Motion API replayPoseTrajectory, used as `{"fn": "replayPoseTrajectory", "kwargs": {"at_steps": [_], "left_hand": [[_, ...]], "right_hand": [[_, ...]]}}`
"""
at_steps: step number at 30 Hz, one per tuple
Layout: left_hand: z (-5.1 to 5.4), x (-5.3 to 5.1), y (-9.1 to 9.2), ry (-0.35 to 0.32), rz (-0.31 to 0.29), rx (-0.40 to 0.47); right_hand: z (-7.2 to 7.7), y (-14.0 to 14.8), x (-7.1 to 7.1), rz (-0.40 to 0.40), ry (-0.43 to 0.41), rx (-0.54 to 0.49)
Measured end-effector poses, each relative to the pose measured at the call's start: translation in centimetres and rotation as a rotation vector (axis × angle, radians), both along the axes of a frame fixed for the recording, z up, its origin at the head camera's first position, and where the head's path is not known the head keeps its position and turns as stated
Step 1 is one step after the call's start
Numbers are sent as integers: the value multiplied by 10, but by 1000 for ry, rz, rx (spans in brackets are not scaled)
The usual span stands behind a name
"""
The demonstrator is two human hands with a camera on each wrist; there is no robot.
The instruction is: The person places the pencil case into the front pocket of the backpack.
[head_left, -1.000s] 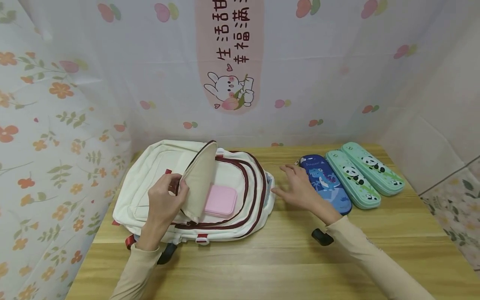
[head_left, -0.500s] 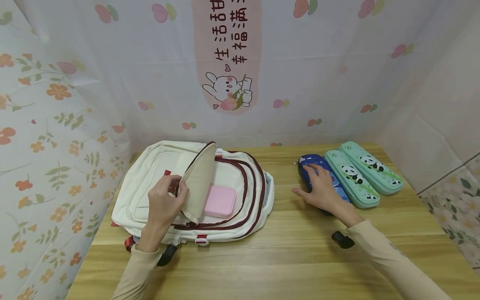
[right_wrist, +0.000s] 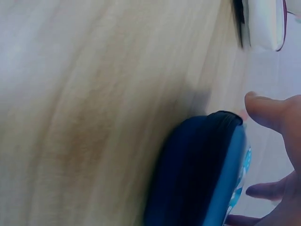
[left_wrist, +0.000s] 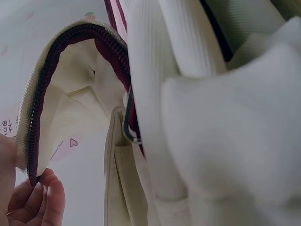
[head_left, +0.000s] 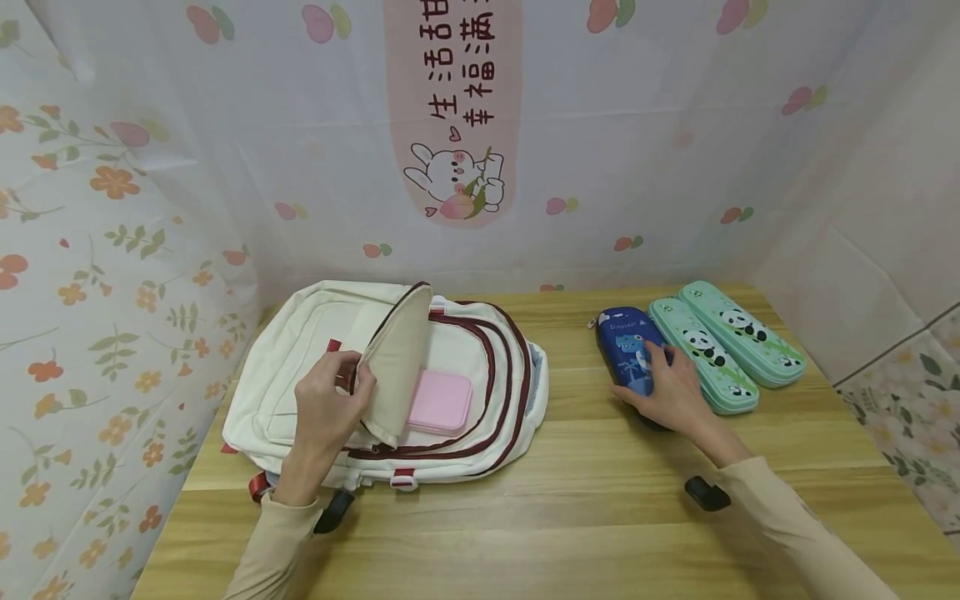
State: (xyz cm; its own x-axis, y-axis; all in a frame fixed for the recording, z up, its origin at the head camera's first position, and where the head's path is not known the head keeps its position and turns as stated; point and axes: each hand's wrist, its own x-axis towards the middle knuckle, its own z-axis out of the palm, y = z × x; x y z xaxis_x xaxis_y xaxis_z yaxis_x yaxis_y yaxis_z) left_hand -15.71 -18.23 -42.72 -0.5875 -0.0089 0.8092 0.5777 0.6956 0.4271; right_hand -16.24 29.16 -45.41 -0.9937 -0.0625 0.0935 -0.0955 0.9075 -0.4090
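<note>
A white backpack with dark red zippers lies on the table, its front pocket flap raised. The left hand pinches the flap's zippered edge, also visible in the left wrist view. Inside the pocket a pink square case shows partly. Over the lower part of the blue dinosaur case is the right hand, fingers spread. In the right wrist view, thumb and fingers stand apart beside the blue case; whether they touch it I cannot tell.
Two green panda cases lie side by side, right of the blue case. Black strap-like pieces show near both wrists. A white patterned curtain hangs behind the wooden table.
The right hand has moved right, from beside the backpack to over the lower part of the blue case. The left hand has kept its hold on the flap.
</note>
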Motion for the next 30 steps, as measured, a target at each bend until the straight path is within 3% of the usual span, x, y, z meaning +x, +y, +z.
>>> {"fn": "replayPoseTrajectory", "kwargs": {"at_steps": [12,20,24,30], "left_hand": [[-2,1,0,-10,3,9],[-2,2,-1,-41,-6,-5],[-3,3,-1,-73,-9,-5],[-3,4,1,-66,-9,-6]], "right_hand": [[-1,3,12,-144,-100,74],[-2,8,20,-167,-154,87],[-2,10,23,-175,-147,71],[-9,13,25,-235,-70,-13]]}}
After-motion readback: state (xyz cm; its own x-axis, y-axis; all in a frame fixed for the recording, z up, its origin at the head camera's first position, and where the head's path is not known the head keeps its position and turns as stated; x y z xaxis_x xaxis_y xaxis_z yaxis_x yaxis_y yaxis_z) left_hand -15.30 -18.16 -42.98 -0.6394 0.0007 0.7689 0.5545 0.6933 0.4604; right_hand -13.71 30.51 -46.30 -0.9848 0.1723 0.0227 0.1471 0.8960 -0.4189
